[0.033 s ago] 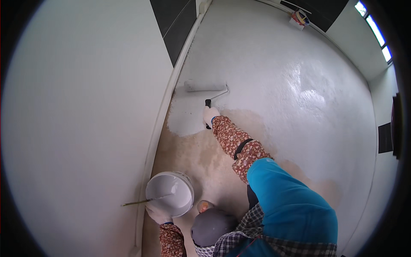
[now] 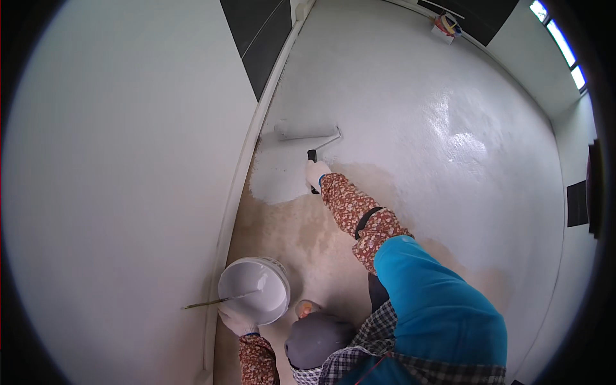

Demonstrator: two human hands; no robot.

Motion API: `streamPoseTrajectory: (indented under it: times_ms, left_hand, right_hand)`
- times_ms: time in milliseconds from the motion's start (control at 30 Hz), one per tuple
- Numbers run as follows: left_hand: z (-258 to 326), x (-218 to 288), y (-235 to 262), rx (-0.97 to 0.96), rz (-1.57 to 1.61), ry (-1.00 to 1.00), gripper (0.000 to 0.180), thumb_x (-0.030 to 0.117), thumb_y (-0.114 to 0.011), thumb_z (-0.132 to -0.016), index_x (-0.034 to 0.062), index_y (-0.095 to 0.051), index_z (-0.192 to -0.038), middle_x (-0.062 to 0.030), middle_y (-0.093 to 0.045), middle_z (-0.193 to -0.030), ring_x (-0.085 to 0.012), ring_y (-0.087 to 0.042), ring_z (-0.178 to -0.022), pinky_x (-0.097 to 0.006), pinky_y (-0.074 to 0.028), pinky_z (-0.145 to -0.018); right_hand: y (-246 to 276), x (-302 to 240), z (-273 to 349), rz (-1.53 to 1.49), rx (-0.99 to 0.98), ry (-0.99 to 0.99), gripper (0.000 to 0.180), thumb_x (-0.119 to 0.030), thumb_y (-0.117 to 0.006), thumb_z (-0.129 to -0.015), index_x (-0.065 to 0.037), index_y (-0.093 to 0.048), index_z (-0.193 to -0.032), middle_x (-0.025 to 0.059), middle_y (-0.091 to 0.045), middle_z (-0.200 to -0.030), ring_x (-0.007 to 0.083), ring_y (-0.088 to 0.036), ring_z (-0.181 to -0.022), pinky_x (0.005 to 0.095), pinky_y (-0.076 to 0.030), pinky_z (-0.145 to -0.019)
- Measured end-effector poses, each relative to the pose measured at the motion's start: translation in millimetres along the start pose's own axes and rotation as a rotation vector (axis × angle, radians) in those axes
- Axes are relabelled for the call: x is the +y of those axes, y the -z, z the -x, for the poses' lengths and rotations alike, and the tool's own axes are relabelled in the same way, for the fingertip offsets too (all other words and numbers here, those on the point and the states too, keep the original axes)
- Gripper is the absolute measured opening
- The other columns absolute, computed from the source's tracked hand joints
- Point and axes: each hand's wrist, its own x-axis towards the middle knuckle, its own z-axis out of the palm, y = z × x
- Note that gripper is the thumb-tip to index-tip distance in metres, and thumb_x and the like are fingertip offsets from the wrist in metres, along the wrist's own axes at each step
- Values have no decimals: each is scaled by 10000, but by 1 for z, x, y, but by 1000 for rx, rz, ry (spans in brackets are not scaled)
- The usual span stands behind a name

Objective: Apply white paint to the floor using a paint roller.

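My right hand point(image 2: 316, 173), in a white glove, is closed around the black handle of a paint roller point(image 2: 307, 132). The roller's wide grey-white sleeve lies crosswise over wet grey paint, close to the left wall; whether it presses on the floor is hard to tell. At lower left, my gloved left hand point(image 2: 236, 321) grips the near-left rim of a white bucket point(image 2: 286, 280). Pale grey paint shows inside the bucket. A thin stick-like tool point(image 2: 204, 304) slants across the rim above that hand, one end inside the bucket; its kind is unclear.
Bare tan floor point(image 2: 289, 231) lies between the bucket and the shiny grey painted floor point(image 2: 410, 96). A white wall point(image 2: 128, 160) with a baseboard point(image 2: 242, 192) runs along the left. Beside the bucket a foot point(image 2: 307, 309) shows. A small red-and-white container point(image 2: 446, 27) stands at the far wall.
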Motion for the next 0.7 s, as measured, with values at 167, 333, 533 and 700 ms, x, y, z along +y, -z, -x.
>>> streamPoseTrajectory:
  times_ms: [167, 333, 533, 700]
  left_hand:
    - [5, 19, -3, -107, 61, 46, 557, 370, -402, -1036, -118, -470, -1297, -242, -571, -1263, -338, -578, -1095, -406, -449, -968]
    - [2, 22, -6, -29, 129, 145, 579, 386, -368, -1044, -112, -461, -1324, -228, -548, -1312, -332, -561, -1136, -402, -449, -981]
    - [-12, -5, 11, -21, -382, -128, 563, 362, -406, -1035, -109, -443, -1341, -237, -526, -1351, -321, -551, -1174, -383, -450, -998]
    - [-19, -22, 17, -87, -927, -163, 463, 254, -462, -1018, -39, -421, -1375, -236, -575, -1291, -343, -607, -1101, -382, -500, -958]
  right_hand:
    - [92, 37, 46, -129, -481, -278, 509, -391, -433, -963, 82, -621, -935, 204, -639, -679, 308, -662, -556, 419, -528, -514]
    - [177, 98, 126, 317, -414, -181, 514, -375, -409, -971, 74, -574, -1159, 316, -663, -1016, 406, -688, -901, 500, -533, -782]
    - [262, 196, 219, 475, -419, -274, 485, -371, -435, -969, -21, -533, -1291, 284, -651, -1108, 431, -628, -1052, 505, -479, -921]
    - [336, 285, 306, 486, -390, -344, 490, -378, -490, -957, -206, -478, -1416, 209, -665, -1136, 384, -627, -1065, 473, -492, -916]
